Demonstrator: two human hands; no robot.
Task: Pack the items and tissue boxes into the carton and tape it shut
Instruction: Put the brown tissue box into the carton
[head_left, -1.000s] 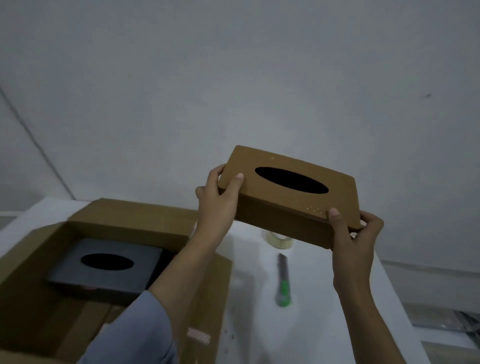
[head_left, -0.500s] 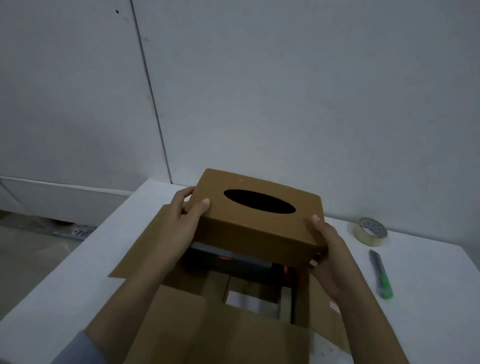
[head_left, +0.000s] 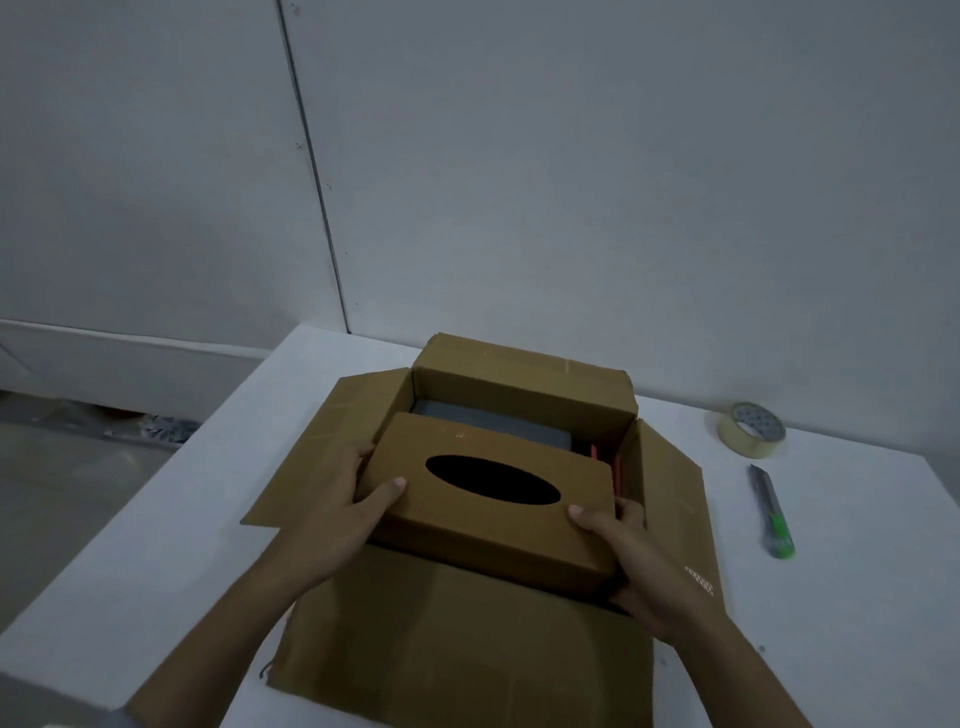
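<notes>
A brown tissue box with a dark oval slot sits in the mouth of the open carton, near its front side. My left hand grips the box's left end, thumb on top. My right hand grips its right front corner. Behind the brown box a grey tissue box lies deeper inside the carton. Something red shows at the carton's right inner wall; I cannot tell what it is.
The carton stands on a white table with all flaps folded outward. A roll of tape lies at the back right, and a green-tipped utility knife lies in front of it. A grey wall rises just behind the table.
Both hands have lowered the brown tissue box from above the carton into its opening. The view has tilted down, showing the whole carton.
</notes>
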